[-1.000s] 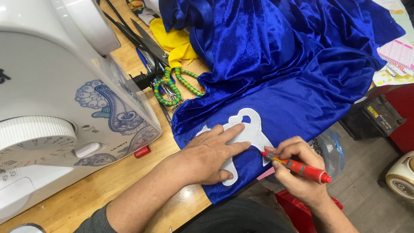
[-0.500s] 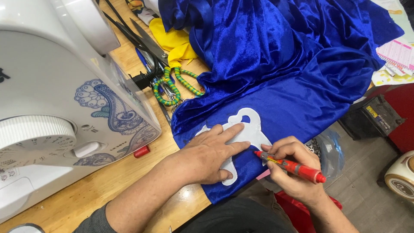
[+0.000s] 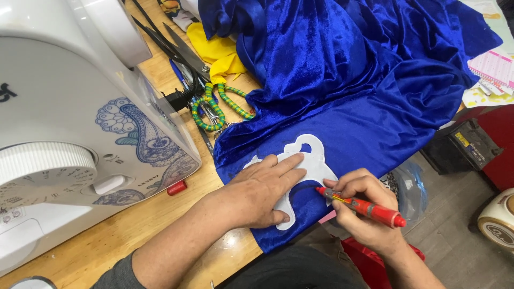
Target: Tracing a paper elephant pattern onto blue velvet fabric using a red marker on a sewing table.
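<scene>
The template (image 3: 313,160) is pinned flat on the velvet (image 3: 364,96) by the left hand (image 3: 257,187); the red marker (image 3: 364,207), gripped by right-hand fingers (image 3: 350,187), has been drawn toward 6 o'clock, extending the outline.

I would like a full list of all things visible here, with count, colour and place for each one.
velvet fabric: one, royal blue, spread over the right part of the table
paper template: one, white, flat on the fabric near the table's front edge
marker: one, red, tip at the template's edge
sewing machine: one, white with a blue paisley pattern, at the left
scissors: about two, handles wrapped in green and yellow, beside the machine
yellow cloth: one, yellow, behind the scissors
small red cap: one, red, on the wood by the machine
wooden table: one, light brown
papers: a few, pink and white, far right
left hand: pressing flat on the template
right hand: fingers holding the marker
</scene>
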